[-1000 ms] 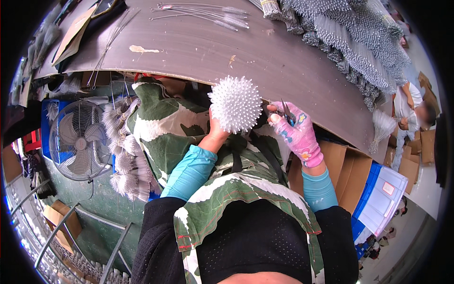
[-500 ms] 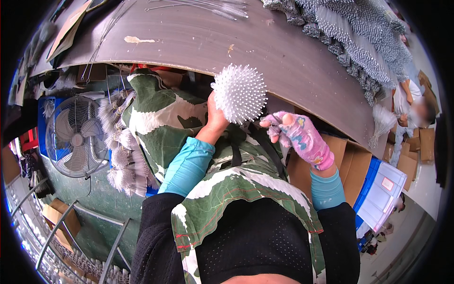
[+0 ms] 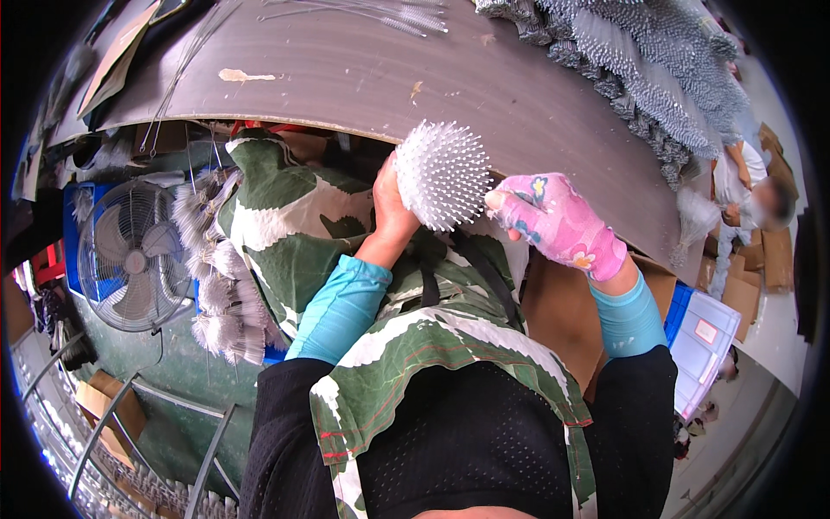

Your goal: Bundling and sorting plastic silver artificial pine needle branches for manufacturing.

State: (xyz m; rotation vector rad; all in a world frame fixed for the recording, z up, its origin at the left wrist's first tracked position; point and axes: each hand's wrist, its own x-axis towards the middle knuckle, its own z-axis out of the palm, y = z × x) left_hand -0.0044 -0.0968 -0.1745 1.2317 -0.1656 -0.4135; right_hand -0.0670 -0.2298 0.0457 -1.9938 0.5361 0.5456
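Observation:
My bare left hand (image 3: 394, 203) is wrapped around a bundle of thin brushes (image 3: 443, 176), gripping it from its left side. The bundle's rounded end faces up, a dome of white tips. Close against the bundle's right edge is my right hand (image 3: 553, 216), in a pink flowered glove with bare fingertips. Its thumb and fingers are pinched together. Whether a single brush is between them is too small to make out. Both hands are above my lap, at the near edge of the brown table (image 3: 346, 73).
A large heap of similar brushes (image 3: 640, 69) covers the table's far right. Several loose wire brushes (image 3: 372, 16) lie at the back. On the left stand a fan (image 3: 134, 259) and hanging brush bundles (image 3: 220, 294). A cardboard box (image 3: 562, 320) and another person (image 3: 748, 186) are to the right.
My right hand has turned and its fingers have drawn together into a pinch beside the bundle, the forearm swinging outward. My left hand keeps its hold, the bundle tilting slightly.

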